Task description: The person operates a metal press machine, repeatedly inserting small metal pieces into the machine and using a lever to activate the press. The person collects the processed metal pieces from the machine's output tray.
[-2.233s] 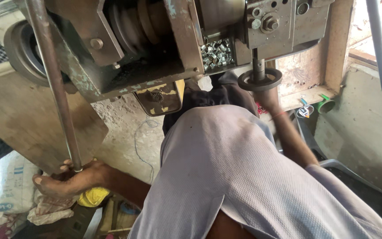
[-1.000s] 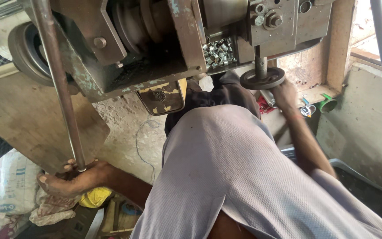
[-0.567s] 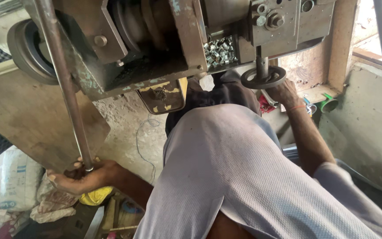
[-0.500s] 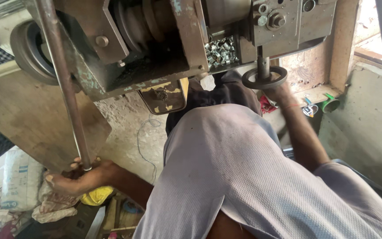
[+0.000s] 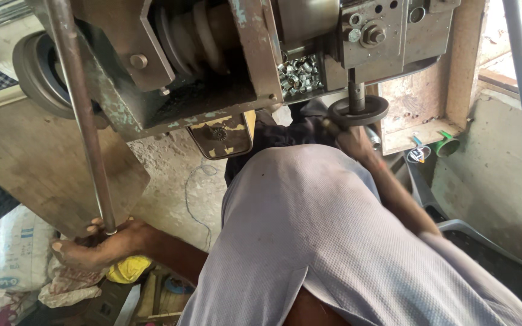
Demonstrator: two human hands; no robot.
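Note:
My left hand (image 5: 99,244) is closed around the lower end of a long steel lever rod (image 5: 81,121) that runs down from the top left of a worn metal machine (image 5: 212,66). My right hand (image 5: 350,140) reaches forward past my lilac-shirted body (image 5: 333,241). It sits just under a black round disc (image 5: 357,111) on a short vertical spindle, its fingers touching the disc's underside. A small shiny metal piece (image 5: 373,138) shows beside the hand; whether the hand grips anything is hidden.
A heap of small shiny metal parts (image 5: 300,71) lies in the machine's tray. A pulley wheel (image 5: 43,75) hangs at the left. Sacks and rags (image 5: 19,265) and a yellow cloth (image 5: 129,269) lie on the floor. A green funnel-shaped thing (image 5: 447,145) and a grey rod (image 5: 521,72) are at the right.
My left hand has stayed on the rod's end, which swung slightly. My right hand has shifted a little leftward beneath the black disc.

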